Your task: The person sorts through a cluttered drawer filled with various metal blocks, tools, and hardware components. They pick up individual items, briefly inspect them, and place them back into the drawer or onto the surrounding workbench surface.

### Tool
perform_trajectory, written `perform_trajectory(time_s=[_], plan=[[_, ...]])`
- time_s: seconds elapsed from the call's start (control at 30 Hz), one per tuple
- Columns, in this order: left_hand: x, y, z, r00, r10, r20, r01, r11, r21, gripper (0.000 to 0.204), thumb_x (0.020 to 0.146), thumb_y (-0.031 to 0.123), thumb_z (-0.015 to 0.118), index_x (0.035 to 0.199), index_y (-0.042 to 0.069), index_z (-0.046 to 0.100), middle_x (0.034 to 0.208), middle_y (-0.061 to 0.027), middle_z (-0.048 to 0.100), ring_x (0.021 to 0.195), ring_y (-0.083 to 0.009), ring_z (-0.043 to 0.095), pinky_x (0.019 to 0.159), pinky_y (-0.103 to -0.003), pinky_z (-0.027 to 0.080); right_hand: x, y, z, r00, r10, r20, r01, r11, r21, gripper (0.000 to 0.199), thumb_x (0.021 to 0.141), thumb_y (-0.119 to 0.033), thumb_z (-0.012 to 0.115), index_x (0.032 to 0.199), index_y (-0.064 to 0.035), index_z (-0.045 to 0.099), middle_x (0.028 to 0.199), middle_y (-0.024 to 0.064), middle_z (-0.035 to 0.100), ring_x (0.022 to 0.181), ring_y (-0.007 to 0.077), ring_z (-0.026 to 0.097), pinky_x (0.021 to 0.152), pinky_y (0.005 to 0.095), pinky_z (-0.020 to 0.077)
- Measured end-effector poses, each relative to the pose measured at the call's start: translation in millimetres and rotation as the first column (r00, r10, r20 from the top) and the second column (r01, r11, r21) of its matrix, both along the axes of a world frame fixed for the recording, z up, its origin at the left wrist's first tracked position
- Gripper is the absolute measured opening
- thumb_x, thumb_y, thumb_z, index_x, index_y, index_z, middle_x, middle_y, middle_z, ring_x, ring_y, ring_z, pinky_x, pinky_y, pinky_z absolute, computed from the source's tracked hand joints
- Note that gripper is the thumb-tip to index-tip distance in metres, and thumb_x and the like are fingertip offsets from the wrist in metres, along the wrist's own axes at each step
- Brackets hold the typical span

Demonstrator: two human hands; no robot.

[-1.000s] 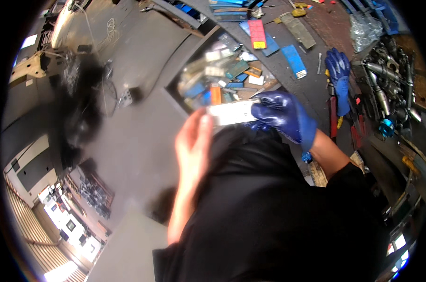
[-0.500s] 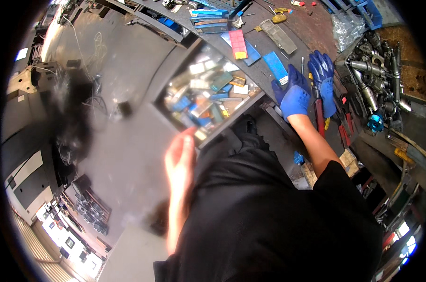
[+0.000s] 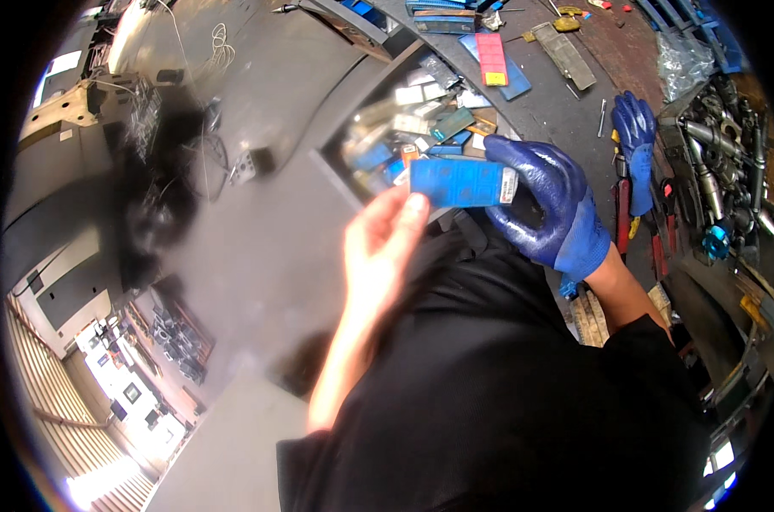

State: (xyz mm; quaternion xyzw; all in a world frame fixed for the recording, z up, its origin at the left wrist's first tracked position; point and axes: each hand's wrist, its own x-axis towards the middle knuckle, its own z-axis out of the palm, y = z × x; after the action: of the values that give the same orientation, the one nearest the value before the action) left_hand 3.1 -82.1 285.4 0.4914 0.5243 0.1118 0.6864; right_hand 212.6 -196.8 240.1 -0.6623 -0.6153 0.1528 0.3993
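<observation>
A flat blue plastic case (image 3: 455, 182) with a white label at one end is held up between my two hands, over the near edge of an open drawer (image 3: 336, 177). My bare left hand (image 3: 378, 243) pinches its left end, thumb on top. My right hand (image 3: 545, 205), in a dark blue coated glove, has its thumb and fingers around the labelled right end. Behind the case, the drawer holds a jumble of small flat boxes, several of them blue, white or green. The case hides part of them.
On the bench lie a pink case (image 3: 491, 58), a grey flat case (image 3: 564, 55) and an empty blue glove (image 3: 634, 128). Red-handled pliers (image 3: 622, 213) lie below the glove. Metal tool holders (image 3: 711, 162) are heaped at the right, near a clear plastic bag (image 3: 684, 58).
My right hand has left the bench top and come to the left; the blue case that lay beside it is now in both hands. My left hand has moved from the drawer's edge to the case.
</observation>
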Motion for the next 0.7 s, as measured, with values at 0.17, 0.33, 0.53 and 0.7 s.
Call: perform_trajectory(time_s=[0.17,0.33,0.53,0.7], plan=[[-1,-4,9,0.987,0.149,0.067,-0.145,0.988,-0.053,0.021,0.100,0.025,0.067,0.099,0.005,0.070,0.067,0.0121,0.047,0.056,-0.0010,0.032,0.051,-0.021,0.023,-9,6,20,0.901,-0.043,-0.432,0.026,0.999,-0.045,0.063,0.087,-0.032,0.080,0.137,-0.0036,0.055,0.128,0.0190,0.065,0.107,0.0320,0.068,0.094,0.0454,0.0573],[-12,-8,5,0.984,0.147,0.101,-0.137,0.985,-0.100,0.032,0.099,0.030,0.070,0.118,0.004,0.073,0.079,0.0110,0.060,0.062,0.0006,0.038,0.055,-0.019,0.026,-18,8,26,0.660,-0.375,-0.651,0.035,0.881,-0.471,0.018,0.090,-0.020,0.080,0.085,-0.0044,0.074,0.075,0.0042,0.072,0.070,0.0121,0.066,0.067,0.0310,0.0525],[-13,-8,3,0.974,0.184,0.133,-0.169,0.979,-0.117,0.020,0.099,0.027,0.069,0.099,0.007,0.069,0.072,0.0100,0.053,0.059,-0.0020,0.036,0.053,-0.021,0.025,-14,6,29,0.488,-0.374,-0.788,-0.077,0.881,-0.466,0.015,0.093,-0.018,0.076,0.092,-0.0037,0.075,0.081,0.0038,0.072,0.074,0.0105,0.066,0.066,0.0291,0.0536],[-16,-9,4,0.943,0.260,0.209,-0.224,0.958,-0.182,0.027,0.100,0.028,0.066,0.080,0.014,0.055,0.063,0.0064,0.041,0.055,-0.0063,0.032,0.051,-0.024,0.024,7,-3,25,0.565,-0.316,-0.762,-0.111,0.886,-0.450,0.014,0.094,-0.014,0.073,0.104,-0.0039,0.076,0.091,0.0055,0.073,0.077,0.0135,0.068,0.069,0.0288,0.0557]])
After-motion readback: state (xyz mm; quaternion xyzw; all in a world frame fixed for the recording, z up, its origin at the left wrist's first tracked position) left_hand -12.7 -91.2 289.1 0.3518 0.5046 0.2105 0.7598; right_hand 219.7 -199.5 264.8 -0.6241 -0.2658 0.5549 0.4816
